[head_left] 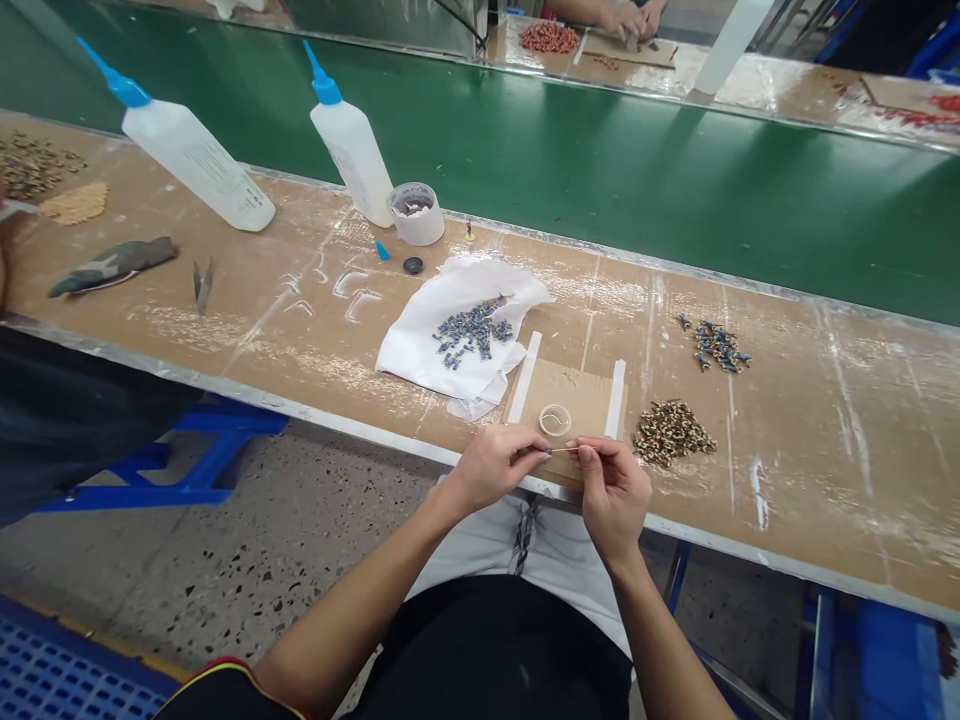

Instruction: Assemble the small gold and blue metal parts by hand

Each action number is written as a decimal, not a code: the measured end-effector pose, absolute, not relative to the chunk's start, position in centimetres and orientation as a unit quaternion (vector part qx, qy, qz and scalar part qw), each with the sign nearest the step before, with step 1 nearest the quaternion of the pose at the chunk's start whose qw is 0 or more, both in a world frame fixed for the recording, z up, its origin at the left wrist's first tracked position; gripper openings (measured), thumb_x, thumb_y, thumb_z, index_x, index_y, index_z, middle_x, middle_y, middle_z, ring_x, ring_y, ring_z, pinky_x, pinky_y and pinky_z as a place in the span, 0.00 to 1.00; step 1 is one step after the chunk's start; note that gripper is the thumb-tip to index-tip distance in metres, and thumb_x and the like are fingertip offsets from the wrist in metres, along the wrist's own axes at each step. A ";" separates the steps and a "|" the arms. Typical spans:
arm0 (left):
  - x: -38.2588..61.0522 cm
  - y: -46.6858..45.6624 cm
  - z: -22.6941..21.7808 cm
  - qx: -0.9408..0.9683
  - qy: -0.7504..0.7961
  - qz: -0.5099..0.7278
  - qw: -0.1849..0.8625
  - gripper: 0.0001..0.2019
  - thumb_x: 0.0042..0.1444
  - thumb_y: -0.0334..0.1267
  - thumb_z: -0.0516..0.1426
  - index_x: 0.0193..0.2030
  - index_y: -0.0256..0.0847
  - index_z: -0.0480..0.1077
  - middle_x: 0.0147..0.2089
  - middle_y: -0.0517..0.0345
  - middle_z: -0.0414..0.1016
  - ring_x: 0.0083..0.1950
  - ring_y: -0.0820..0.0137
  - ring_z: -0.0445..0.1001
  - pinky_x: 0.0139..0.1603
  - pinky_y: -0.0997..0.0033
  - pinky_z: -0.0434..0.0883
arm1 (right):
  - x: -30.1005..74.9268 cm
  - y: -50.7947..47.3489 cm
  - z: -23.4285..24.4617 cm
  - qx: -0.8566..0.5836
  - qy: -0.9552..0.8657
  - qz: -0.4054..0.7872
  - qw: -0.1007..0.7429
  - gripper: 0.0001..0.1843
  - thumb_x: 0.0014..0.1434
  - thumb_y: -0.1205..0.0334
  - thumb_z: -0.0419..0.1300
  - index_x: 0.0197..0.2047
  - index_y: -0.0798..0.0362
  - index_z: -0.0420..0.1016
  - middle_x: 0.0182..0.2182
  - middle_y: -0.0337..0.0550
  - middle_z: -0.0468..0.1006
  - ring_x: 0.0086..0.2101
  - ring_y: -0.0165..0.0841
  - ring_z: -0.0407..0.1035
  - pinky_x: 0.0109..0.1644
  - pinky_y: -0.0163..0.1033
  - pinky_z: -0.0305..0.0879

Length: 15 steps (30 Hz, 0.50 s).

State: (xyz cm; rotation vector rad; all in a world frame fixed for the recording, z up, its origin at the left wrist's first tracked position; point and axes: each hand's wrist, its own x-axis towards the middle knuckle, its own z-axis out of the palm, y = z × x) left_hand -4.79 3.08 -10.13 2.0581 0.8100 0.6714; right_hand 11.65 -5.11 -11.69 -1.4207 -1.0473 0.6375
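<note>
Yellow and thin, a stick (564,449) spanned my two hands at the worktable's (787,400) near edge. I had the left hand (499,465) pinched on a small blue piece (549,451) at its left end; the right hand's (613,490) fingertips closed on the right end. A round dish (568,416) sat just beyond.

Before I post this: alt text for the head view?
Left hand and right hand hold a thin yellowish rod between them, near a small round dish at a workbench. A white cloth bearing bluish pieces lies left; a bluish pile and a brownish pile lie right.
</note>
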 end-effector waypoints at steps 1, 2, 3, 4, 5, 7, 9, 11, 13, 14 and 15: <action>-4.8 3.1 -10.1 0.814 0.320 0.266 0.405 0.06 0.62 0.35 0.58 0.40 0.36 0.76 0.32 0.56 0.79 0.29 0.73 0.72 0.30 0.76 0.65 | 11.6 -5.1 -11.7 -0.607 -0.452 0.275 0.593 0.04 0.64 0.64 0.61 0.40 0.51 0.78 0.35 0.43 0.81 0.35 0.34 0.76 0.41 0.40 0.73; -4.8 3.1 -10.1 0.813 0.318 0.268 0.407 0.07 0.62 0.35 0.58 0.40 0.37 0.76 0.32 0.55 0.79 0.29 0.73 0.72 0.30 0.76 0.65 | 11.6 -5.1 -11.6 -0.603 -0.454 0.277 0.595 0.04 0.64 0.64 0.61 0.40 0.51 0.78 0.35 0.43 0.81 0.35 0.34 0.76 0.41 0.40 0.74; -4.8 3.1 -10.1 0.812 0.315 0.271 0.409 0.07 0.62 0.35 0.58 0.40 0.37 0.76 0.32 0.55 0.79 0.29 0.73 0.72 0.30 0.76 0.65 | 11.6 -5.1 -11.6 -0.598 -0.457 0.280 0.596 0.04 0.64 0.64 0.61 0.39 0.50 0.78 0.35 0.43 0.81 0.36 0.34 0.76 0.41 0.40 0.74; -4.9 3.1 -10.1 0.811 0.314 0.273 0.411 0.07 0.62 0.35 0.58 0.40 0.36 0.76 0.32 0.55 0.79 0.29 0.73 0.72 0.30 0.76 0.66 | 11.6 -5.0 -11.5 -0.595 -0.459 0.281 0.597 0.04 0.64 0.64 0.61 0.39 0.50 0.78 0.35 0.43 0.81 0.36 0.34 0.76 0.41 0.40 0.74; -4.9 3.1 -10.0 0.809 0.313 0.275 0.414 0.07 0.62 0.35 0.58 0.39 0.36 0.77 0.32 0.55 0.79 0.29 0.72 0.72 0.31 0.75 0.66 | 11.6 -5.0 -11.4 -0.592 -0.460 0.284 0.597 0.04 0.64 0.64 0.61 0.39 0.50 0.78 0.35 0.43 0.81 0.36 0.34 0.76 0.41 0.40 0.74; -4.9 3.1 -10.0 0.805 0.317 0.276 0.419 0.06 0.62 0.35 0.58 0.39 0.36 0.77 0.33 0.55 0.80 0.29 0.72 0.72 0.31 0.75 0.66 | 11.8 -5.0 -11.2 -0.590 -0.458 0.294 0.597 0.04 0.64 0.64 0.61 0.39 0.50 0.78 0.35 0.43 0.81 0.35 0.34 0.76 0.41 0.40 0.73; -5.0 3.1 -9.9 0.797 0.324 0.274 0.430 0.06 0.61 0.34 0.59 0.39 0.36 0.77 0.33 0.55 0.80 0.29 0.73 0.73 0.31 0.76 0.66 | 12.1 -4.8 -10.9 -0.589 -0.447 0.301 0.602 0.04 0.63 0.64 0.61 0.39 0.50 0.78 0.35 0.43 0.81 0.34 0.34 0.76 0.40 0.40 0.73; -5.0 3.2 -9.8 0.785 0.328 0.274 0.448 0.05 0.61 0.33 0.59 0.40 0.36 0.77 0.34 0.55 0.81 0.29 0.73 0.73 0.32 0.76 0.67 | 12.5 -4.5 -10.6 -0.588 -0.436 0.288 0.618 0.03 0.63 0.64 0.62 0.39 0.50 0.78 0.35 0.42 0.80 0.34 0.34 0.75 0.40 0.40 0.73; -5.1 3.2 -9.7 0.772 0.331 0.272 0.469 0.05 0.60 0.33 0.60 0.40 0.36 0.78 0.34 0.55 0.81 0.29 0.74 0.73 0.32 0.77 0.68 | 12.8 -3.9 -10.3 -0.590 -0.440 0.248 0.630 0.03 0.62 0.64 0.62 0.38 0.50 0.78 0.35 0.42 0.79 0.36 0.35 0.75 0.42 0.42 0.72; -5.1 3.2 -9.7 0.766 0.333 0.271 0.478 0.06 0.60 0.33 0.60 0.40 0.36 0.78 0.35 0.55 0.82 0.29 0.74 0.73 0.31 0.77 0.68 | 12.9 -3.5 -10.2 -0.593 -0.451 0.224 0.628 0.03 0.62 0.64 0.62 0.38 0.50 0.78 0.35 0.42 0.79 0.38 0.35 0.74 0.43 0.43 0.71; -5.1 3.2 -9.6 0.761 0.335 0.269 0.486 0.06 0.60 0.33 0.60 0.40 0.36 0.78 0.34 0.55 0.82 0.29 0.74 0.74 0.31 0.77 0.68 | 12.8 -3.1 -10.1 -0.598 -0.469 0.202 0.618 0.03 0.62 0.64 0.62 0.37 0.50 0.78 0.35 0.43 0.78 0.39 0.36 0.74 0.44 0.44 0.70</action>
